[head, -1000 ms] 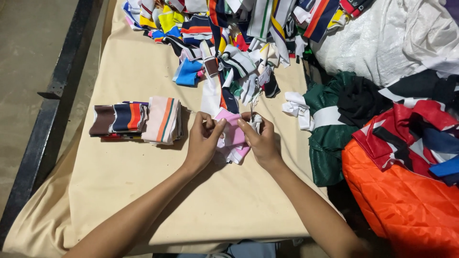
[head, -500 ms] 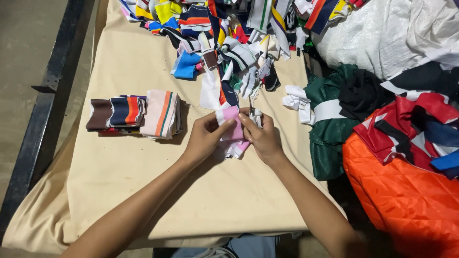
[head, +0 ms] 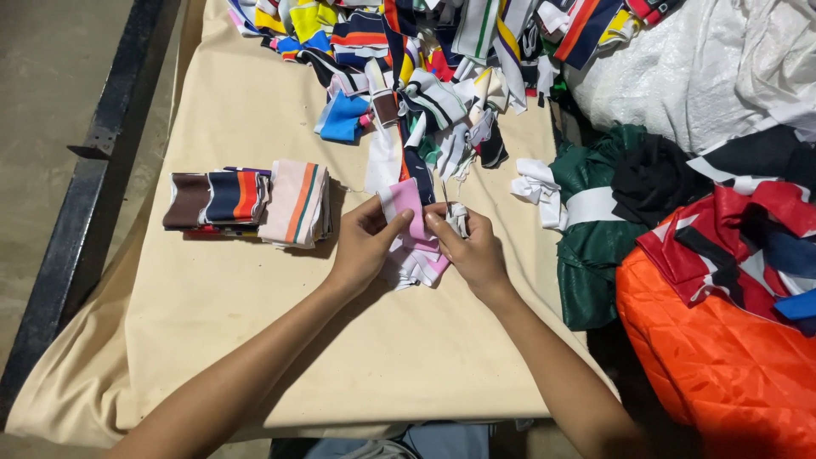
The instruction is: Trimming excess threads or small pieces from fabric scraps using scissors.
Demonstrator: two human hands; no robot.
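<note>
While both of my hands meet at the middle of the cream cloth-covered table (head: 255, 323), I have a pink-and-white striped knit fabric strip (head: 410, 212) pinched between them. My left hand (head: 364, 246) closes thumb and fingers on the strip's near left edge; my right hand (head: 470, 251) grips its right side together with a small bunch of white ribbed pieces (head: 457, 217). Neither hand is spread wide: both are curled tight around cloth. The pink strip stands slightly raised off the table, its lower end trailing into a small heap of pale strips (head: 416, 263) directly under my hands.

To my left, well apart from the hands, sits a neat flat stack of folded striped knit bands (head: 246, 200) in brown, navy, orange and peach. Beyond my hands a loose jumble of multicoloured striped fabric pieces (head: 408, 51) spreads across the far end of the table. On my right lie a dark green garment with a white band (head: 595, 221), a red, white and black cloth (head: 722, 238), and a bright orange quilted fabric (head: 722, 357).

I judge the step in hand to be straightening and folding this one strip. The next move would call for matched edges and a steady pinch so the layers do not slip.
</note>
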